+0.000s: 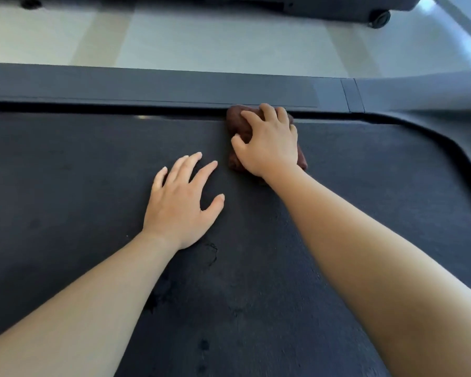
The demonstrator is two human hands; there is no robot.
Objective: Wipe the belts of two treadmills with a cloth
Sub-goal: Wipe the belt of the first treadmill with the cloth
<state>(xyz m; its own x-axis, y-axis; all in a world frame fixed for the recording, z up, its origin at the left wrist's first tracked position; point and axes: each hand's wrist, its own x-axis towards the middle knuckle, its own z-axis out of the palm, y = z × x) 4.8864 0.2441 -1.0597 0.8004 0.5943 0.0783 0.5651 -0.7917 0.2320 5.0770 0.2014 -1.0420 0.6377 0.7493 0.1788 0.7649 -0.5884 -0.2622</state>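
Note:
A wide black treadmill belt (79, 213) fills most of the head view. A bunched dark brown cloth (235, 118) lies on the belt at its far edge, against the grey side rail (147, 85). My right hand (269, 142) lies on top of the cloth with its fingers curled over it, gripping it and pressing it onto the belt. My left hand (181, 202) rests flat on the belt with its fingers spread, just left of and nearer than the cloth. Most of the cloth is hidden under my right hand.
Beyond the rail is a pale tiled floor (201, 36). A second dark machine base with a small wheel (378, 19) stands at the top of the view. The belt's frame curves round at the right (446, 142). Small dark spots (203, 345) mark the near belt.

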